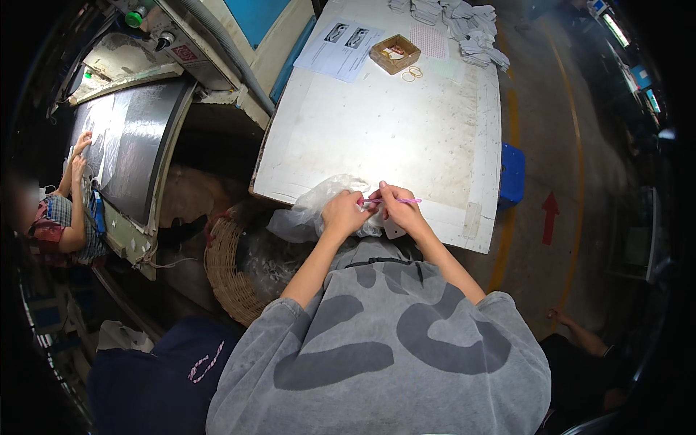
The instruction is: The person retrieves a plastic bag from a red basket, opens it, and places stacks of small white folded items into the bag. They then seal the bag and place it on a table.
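Note:
Close to the table's near edge my right hand (399,206) is closed round a slim pink pen-like stick (412,201), held nearly level. My left hand (343,213) meets it from the left, fingers pinched at the stick's other end near a small pink bit; what exactly they hold is too small to tell. Clear plastic bag (319,194) lies bunched behind and beside my left hand, partly over the edge. Below my right hand shows a small white flat piece (394,230), partly hidden by the fingers.
On the white table (377,138) are a wooden box (394,54), rubber bands (412,74), a printed sheet (339,49) and several grey-white stacks (471,32). A wicker basket (221,264) stands below left, a blue bin (512,174) at right. Another person (61,217) works at left.

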